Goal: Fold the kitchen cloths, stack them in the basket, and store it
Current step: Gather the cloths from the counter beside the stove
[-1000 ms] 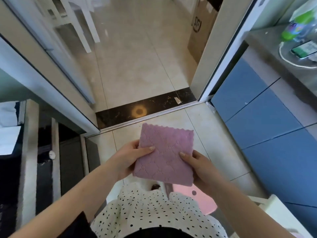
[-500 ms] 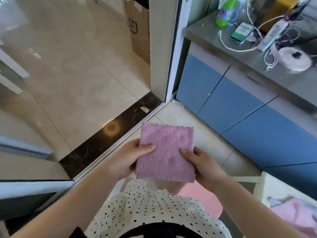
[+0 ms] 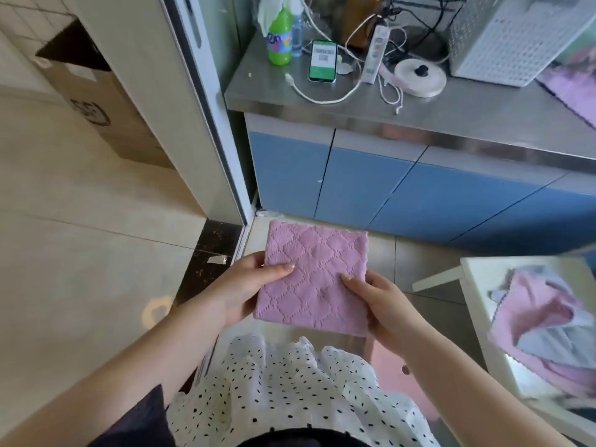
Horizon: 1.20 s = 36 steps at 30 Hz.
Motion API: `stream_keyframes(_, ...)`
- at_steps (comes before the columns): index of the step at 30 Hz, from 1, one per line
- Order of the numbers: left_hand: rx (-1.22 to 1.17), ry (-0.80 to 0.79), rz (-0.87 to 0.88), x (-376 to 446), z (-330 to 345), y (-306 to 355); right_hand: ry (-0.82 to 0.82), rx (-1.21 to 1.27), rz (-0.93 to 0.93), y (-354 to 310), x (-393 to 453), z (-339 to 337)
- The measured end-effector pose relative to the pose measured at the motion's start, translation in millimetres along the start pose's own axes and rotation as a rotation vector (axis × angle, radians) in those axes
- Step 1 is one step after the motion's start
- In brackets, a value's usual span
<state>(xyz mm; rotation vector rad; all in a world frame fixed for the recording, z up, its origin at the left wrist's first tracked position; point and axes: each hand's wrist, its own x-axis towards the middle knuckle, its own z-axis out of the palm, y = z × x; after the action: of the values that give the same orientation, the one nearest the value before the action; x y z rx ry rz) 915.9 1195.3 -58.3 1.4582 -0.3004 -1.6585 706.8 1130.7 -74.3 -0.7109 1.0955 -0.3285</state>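
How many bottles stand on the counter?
2: a green bottle at the counter's left end, and a clear bottle just right of it. Clutter may hide others.

Left hand [image 3: 245,285] and right hand [image 3: 380,304] pinch opposite edges of the folded pink cloth [image 3: 314,279], thumbs on top.

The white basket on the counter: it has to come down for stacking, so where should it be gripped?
Probably by the recessed handle near the top rim of the white basket, with a second hand on the opposite side, approaching from the front; the perforated walls give fingers little purchase.

Both hands grip folded cloth [image 3: 314,279] (pink, quilted).
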Motion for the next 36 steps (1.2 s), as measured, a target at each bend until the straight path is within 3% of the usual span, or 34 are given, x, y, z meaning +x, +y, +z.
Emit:
stream_keyframes(10,0.148,-0.182,-0.078,74,47,46,0.22,0.207,-0.07,-33,11,-31)
stream_keyframes(17,0.235,-0.261,-0.086,153,118,94,0.292,0.333,-0.142,-89,46,-93)
stream_keyframes(27,0.282,-0.357,-0.01,247,247,195,0.351,0.379,-0.268,-229,77,-190)
stream_keyframes(36,0.254,-0.428,0.054,305,319,289,0.368,0.4,-0.402,-339,113,-237)
